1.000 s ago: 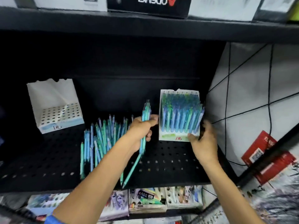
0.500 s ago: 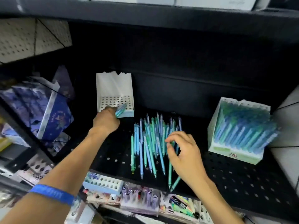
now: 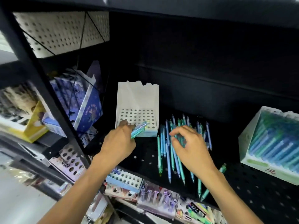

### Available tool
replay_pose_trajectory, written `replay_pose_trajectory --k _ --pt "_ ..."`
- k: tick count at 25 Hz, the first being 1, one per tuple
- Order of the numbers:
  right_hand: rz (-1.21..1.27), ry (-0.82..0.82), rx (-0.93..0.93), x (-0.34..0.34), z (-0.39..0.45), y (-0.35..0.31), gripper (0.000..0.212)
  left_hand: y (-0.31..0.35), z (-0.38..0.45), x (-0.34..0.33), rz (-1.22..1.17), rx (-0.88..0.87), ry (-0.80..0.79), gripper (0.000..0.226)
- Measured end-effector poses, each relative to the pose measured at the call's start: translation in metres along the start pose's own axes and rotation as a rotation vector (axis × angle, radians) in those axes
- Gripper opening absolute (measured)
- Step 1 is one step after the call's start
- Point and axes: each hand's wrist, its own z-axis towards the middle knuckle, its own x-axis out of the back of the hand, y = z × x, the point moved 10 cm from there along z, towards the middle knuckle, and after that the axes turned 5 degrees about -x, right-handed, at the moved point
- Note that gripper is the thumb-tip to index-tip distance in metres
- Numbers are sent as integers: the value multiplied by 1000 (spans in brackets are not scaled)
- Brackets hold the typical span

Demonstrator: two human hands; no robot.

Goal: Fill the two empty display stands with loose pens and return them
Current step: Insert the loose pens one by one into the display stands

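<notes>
Pens (image 3: 139, 129) in left grip (image 3: 119, 143) at empty stand (image 3: 137, 116) (right grip (image 3: 191, 149) loose-fingered above loose pile (image 3: 174, 152))

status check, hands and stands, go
Left hand grips pens at empty stand. Right hand over loose pens, holding unclear. Nothing blocking.

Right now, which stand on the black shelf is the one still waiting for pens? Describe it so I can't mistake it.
On the black perforated shelf, look left of the loose pens lying flat in the middle. The empty stand is the white card box at the back left, where the left hand holds a few pens at its front edge. Unlike the full stand on the right, its grid of holes is bare.
</notes>
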Motion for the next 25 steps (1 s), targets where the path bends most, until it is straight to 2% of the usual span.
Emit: replay_pose_trajectory --k 2,4,6,8,10,12,14,17,19,21,22,23,25 --pt "80 -25 -9 -13 5 -14 12 -4 -12 4 -67 -12 15 22" --pt "256 -63 -64 -25 9 -29 16 -13 -20 13 -266 43 58 8" --pt "535 -182 -125 -40 15 -51 24 -11 -29 17 -694 88 34 9" --pt "744 -348 -122 -53 21 -79 24 1 -39 17 -1017 95 -91 17" --pt "817 -442 -74 -59 26 -100 19 9 -46 19 -1138 61 -181 22" --pt "859 -456 -95 -65 31 -105 15 9 -48 17 -1221 44 -224 27" --pt "906 -453 -128 -71 33 -105 21 4 -48 13 -1290 58 -239 24" --pt "992 -340 -189 -62 41 -102 15 -9 -49 10 -1278 63 -243 12" --pt "1118 -107 -262 -38 54 -86 4 -26 -50 9 -1205 99 -186 11" --pt "1110 178 -251 -6 69 -69 7 -55 -47 15 -1092 179 19 13" --pt "1038 249 -219 2 76 -66 8 -70 -44 20 -984 197 136 14" --pt "943 263 -186 1 83 -68 9 -78 -39 24 -861 186 213 15" --pt "734 189 -124 -21 94 -78 11 -81 -29 20 -653 136 224 9"
